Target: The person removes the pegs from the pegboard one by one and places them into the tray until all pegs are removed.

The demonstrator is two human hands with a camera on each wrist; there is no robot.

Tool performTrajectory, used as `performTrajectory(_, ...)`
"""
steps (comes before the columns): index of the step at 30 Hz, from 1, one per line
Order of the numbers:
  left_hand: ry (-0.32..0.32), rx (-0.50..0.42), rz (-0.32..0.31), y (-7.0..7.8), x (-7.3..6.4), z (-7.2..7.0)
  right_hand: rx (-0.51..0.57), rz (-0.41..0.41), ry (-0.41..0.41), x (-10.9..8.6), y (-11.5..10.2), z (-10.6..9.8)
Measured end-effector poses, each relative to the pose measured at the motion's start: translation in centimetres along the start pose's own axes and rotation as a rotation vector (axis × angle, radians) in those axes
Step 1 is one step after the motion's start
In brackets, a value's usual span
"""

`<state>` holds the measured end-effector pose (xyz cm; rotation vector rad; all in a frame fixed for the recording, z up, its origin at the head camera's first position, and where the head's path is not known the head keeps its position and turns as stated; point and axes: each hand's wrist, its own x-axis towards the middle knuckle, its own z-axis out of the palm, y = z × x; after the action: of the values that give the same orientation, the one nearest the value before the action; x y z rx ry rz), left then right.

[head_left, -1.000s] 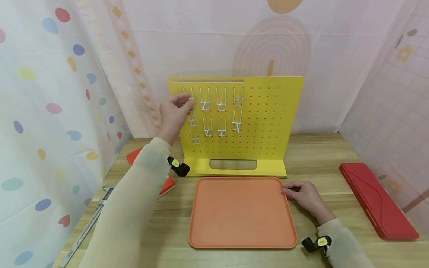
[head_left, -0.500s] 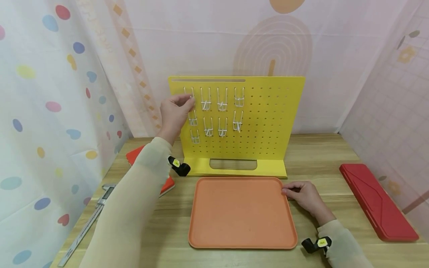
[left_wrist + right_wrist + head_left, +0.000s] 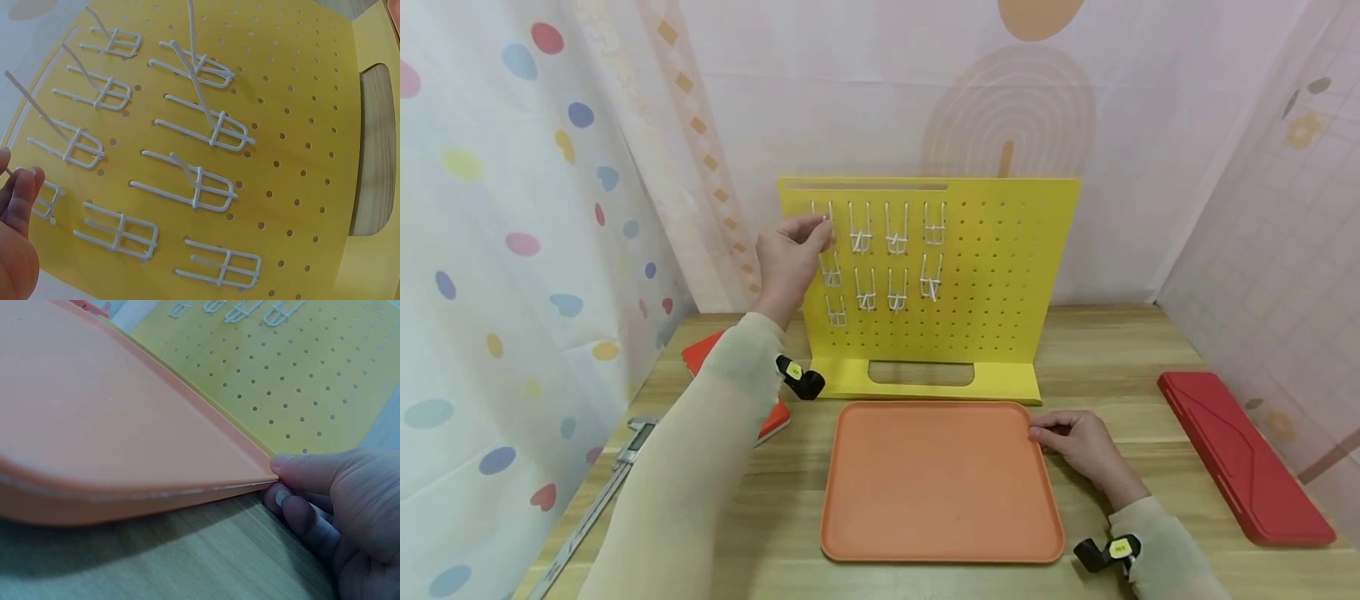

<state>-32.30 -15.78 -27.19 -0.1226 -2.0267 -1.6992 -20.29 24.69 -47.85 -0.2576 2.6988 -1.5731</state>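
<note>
Plainly, head view, left hand [image 3: 788,265]: thumb and fingertips pinch the top-left hook [image 3: 831,210] on the yellow board [image 3: 992,275]; from where I stand, the fingers cover the hook's lower part.
Head view, hook and hand: the hook is right at the fingertips, at their far side, with the palm off to its left.
Head view, right hand [image 3: 1078,447]: it grasps the orange tray [image 3: 942,483] by its right edge, near the far corner; the tray lies on the table [image 3: 1097,342] just in front of the board.
Left wrist view, pinch: a bit of rod shows between the fingertips, seemingly the hook's prong, while the wire frame lies beside them against the board.
Left wrist view, good handling: I'd judge a light, straight touch best, loading both top ends evenly; the second-row hook [image 3: 119,231] sits near, so a sideways tug could snag it.
Right wrist view, tray corner: thumb on top of the rim, a finger beneath. Such a grip should steady the tray, I think, provided it doesn't tip the corner.
</note>
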Motion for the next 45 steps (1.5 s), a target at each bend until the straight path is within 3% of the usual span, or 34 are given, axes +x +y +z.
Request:
performTrajectory(9, -0.018, 0.008, 0.111, -0.9, 0.0, 0.0, -0.008, 0.029, 0.001, -0.3, 0.1, 0.2)
performTrajectory(19, -0.038, -0.037, 0.155, -1.2, -0.3, -0.5, 0.010, 0.038, -0.004, -0.7, 0.2, 0.5)
performTrajectory(26, -0.065, -0.035, 0.179, 1.4, -2.2, -1.2, 0.007, 0.036, 0.006, -0.8, 0.2, 0.6)
performTrajectory(31, -0.092, -0.062, 0.194, 2.1, -3.5, -1.7, 0.021, 0.014, 0.008, -0.8, 0.3, 0.6)
performTrajectory(38, -0.127, -0.101, 0.237, 0.9, -5.6, -2.4, 0.036, -0.002, 0.015, -0.6, 0.5, 0.6)
performTrajectory(45, -0.158, -0.059, 0.309, 0.0, -9.2, -3.0, 0.022, -0.018, 0.012, -0.3, -0.1, 0.2)
